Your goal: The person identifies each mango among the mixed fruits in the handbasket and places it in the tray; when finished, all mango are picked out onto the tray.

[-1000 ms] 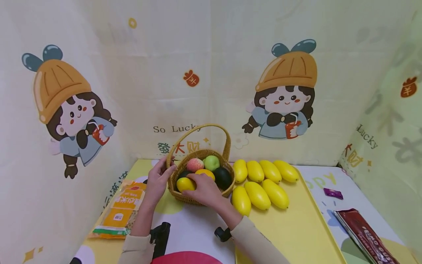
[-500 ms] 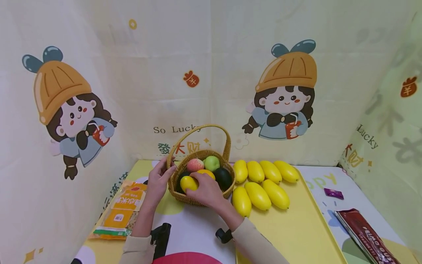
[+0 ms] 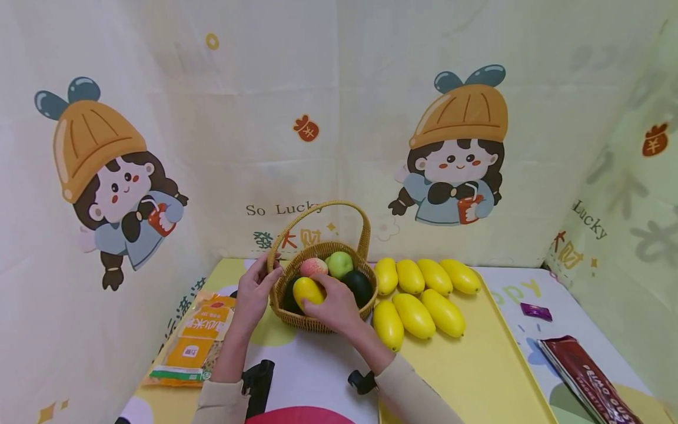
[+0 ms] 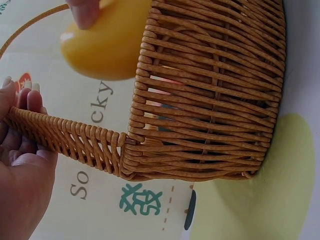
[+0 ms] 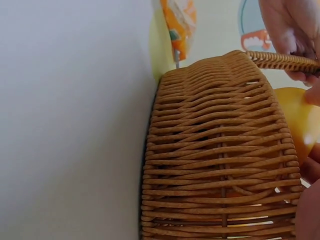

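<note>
My left hand (image 3: 255, 290) grips the left side of the handle of a brown wicker basket (image 3: 304, 321); in the left wrist view its fingers curl round the handle (image 4: 75, 135). Over the basket's front half, my right hand (image 3: 336, 306) holds a yellow mango (image 3: 307, 292) between thumb and fingers. That mango stands above the rim in the left wrist view. Inside the basket lie a pinkish peach (image 3: 313, 267), a green apple (image 3: 339, 264) and a dark green, avocado-like fruit (image 3: 358, 288). Another dark fruit (image 3: 289, 296) is partly hidden by the mango.
Right of the basket, several yellow mangoes (image 3: 413, 316) lie in two rows on a yellow tray (image 3: 466, 377). An orange food bag (image 3: 193, 341) is at the left. A purple-wrapped sweet (image 3: 536, 311) and a dark red packet (image 3: 588, 377) lie beyond the tray's right edge.
My right hand has shifted the mango slightly right and up within the basket, turning it more upright; it now covers the orange-yellow fruit behind. The left hand stays on the handle.
</note>
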### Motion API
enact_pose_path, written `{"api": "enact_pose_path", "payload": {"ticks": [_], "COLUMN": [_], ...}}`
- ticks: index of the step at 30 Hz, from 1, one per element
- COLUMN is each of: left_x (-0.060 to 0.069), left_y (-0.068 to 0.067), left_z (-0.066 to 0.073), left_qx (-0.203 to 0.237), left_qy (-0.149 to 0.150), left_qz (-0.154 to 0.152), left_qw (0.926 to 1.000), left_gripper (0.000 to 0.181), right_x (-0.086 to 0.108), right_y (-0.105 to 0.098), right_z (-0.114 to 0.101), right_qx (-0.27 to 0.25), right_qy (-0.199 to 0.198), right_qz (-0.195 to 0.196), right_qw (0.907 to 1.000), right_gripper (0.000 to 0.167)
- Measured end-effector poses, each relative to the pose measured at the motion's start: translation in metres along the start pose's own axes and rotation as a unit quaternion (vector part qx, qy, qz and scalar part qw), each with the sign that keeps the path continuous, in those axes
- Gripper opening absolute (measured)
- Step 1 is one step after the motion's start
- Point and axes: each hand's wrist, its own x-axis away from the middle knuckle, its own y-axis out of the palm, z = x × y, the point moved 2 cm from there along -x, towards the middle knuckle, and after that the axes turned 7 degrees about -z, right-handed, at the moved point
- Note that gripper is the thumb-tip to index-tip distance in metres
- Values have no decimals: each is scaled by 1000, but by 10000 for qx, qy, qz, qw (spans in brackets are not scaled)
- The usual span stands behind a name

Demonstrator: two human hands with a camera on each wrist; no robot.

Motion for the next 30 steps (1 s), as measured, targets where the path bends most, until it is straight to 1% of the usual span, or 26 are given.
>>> {"api": "enact_pose_path", "payload": {"ticks": [4, 6, 9, 14, 17, 23, 27, 30], "left_x": [0, 0, 1, 1, 1, 0, 0, 0], "left_y": [0, 0, 0, 0, -1, -1, -1, -1], "left_z": [1, 1, 2, 2, 2, 2, 1, -1], "left_qx": [-33, -48, -74, -33, -14, -67, -122, -138], "left_qy": [-6, -9, -35, -91, -92, -41, 7, 27], "left_qz": [-4, -2, 25, 7, -15, -24, -14, -10], "left_qw": [10000, 10000, 10000, 10000, 10000, 10000, 9999, 9999], "left_gripper": [39, 38, 38, 40, 41, 40, 40, 40], "right_x": [0, 1, 1, 3, 5, 8, 11, 15], "right_y": [-4, -7, -11, -19, -25, -43, -53, -59], "right_z": [2, 2, 2, 6, 9, 12, 17, 21], "right_qx": [-556, -745, -1004, -1291, -1303, -1266, -1408, -1391], "right_qy": [-52, -51, -42, -41, -105, -182, -72, 68], "right_qz": [102, 110, 101, 191, 282, 615, 705, 741], "right_qw": [9984, 9971, 9949, 9914, 9910, 9899, 9875, 9875], "right_gripper": [50, 49, 48, 49, 48, 46, 45, 46]}}
